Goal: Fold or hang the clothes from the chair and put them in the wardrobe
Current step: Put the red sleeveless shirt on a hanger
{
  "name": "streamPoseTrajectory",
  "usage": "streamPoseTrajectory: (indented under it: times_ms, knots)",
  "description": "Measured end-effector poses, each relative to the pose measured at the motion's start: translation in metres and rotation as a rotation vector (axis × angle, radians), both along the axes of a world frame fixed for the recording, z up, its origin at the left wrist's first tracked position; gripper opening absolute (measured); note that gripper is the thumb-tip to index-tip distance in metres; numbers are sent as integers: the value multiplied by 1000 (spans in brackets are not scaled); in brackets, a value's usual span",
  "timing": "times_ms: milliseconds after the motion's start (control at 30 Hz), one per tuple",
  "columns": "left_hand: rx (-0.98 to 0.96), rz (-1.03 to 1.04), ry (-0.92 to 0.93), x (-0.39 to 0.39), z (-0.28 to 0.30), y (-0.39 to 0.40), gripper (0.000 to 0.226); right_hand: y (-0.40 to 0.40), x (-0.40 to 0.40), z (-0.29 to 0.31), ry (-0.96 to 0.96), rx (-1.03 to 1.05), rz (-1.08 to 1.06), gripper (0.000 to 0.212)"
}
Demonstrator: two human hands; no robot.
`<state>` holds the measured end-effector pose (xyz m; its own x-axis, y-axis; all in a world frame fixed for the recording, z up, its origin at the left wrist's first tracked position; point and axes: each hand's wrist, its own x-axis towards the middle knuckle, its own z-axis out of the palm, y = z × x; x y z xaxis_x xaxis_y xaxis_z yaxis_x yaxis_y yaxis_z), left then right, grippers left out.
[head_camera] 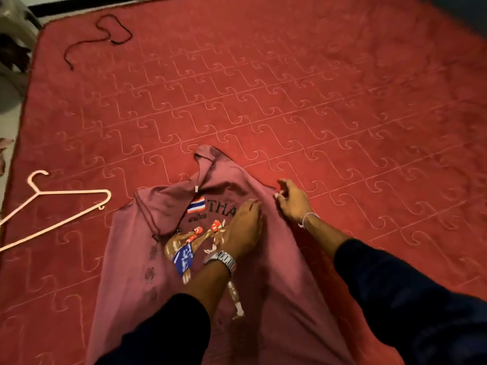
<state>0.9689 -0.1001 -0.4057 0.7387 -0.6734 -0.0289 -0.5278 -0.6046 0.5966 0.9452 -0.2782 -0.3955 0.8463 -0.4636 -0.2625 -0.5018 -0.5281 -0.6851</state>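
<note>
A maroon hooded top (147, 262) with a flag, lettering and a boxer print lies front-up on the red mattress (290, 101), its hood pointing away from me. My left hand (243, 227) lies palm-down on the chest print, pressing the cloth flat. My right hand (291, 198) is at the top's right shoulder edge, its fingers curled and pinching the fabric there. Both forearms wear dark sleeves, with a metal watch on the left wrist and a bracelet on the right.
A pale pink plastic hanger (55, 206) lies on the mattress to the left of the top. A dark cord (105, 35) lies coiled near the far left corner. A light plastic chair (13, 35) with dark clothing stands beyond that corner.
</note>
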Motion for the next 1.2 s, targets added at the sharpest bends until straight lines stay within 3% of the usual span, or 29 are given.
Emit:
streamPoseTrajectory:
  times_ms: [67,167,333,433,700,800,933,1067,1200]
  knots:
    - [-2,-6,8,9,-3,-17,42,-14,19,-8,11,9,67,36]
    - [24,27,20,16,-12,-32,47,-33,38,-11,48,26,180,4]
    - [26,118,-54,21,-26,-48,51,-69,70,5,184,348,279,17]
    - [43,130,-73,21,-35,-52,58,-85,87,16,355,412,395,23]
    - [262,67,-179,19,-50,-45,66,-97,101,-6,216,65,461,16]
    - [229,61,-162,20,-47,-47,67,-84,91,-14,145,-159,401,19]
    - [94,76,-152,30,-41,-35,58,-66,82,-11,69,-307,356,26]
    - [85,279,-337,45,-25,-4,34,-28,86,-5,-58,-394,409,22]
    - [263,613,-426,59,-4,57,29,15,118,1,-111,-300,432,24]
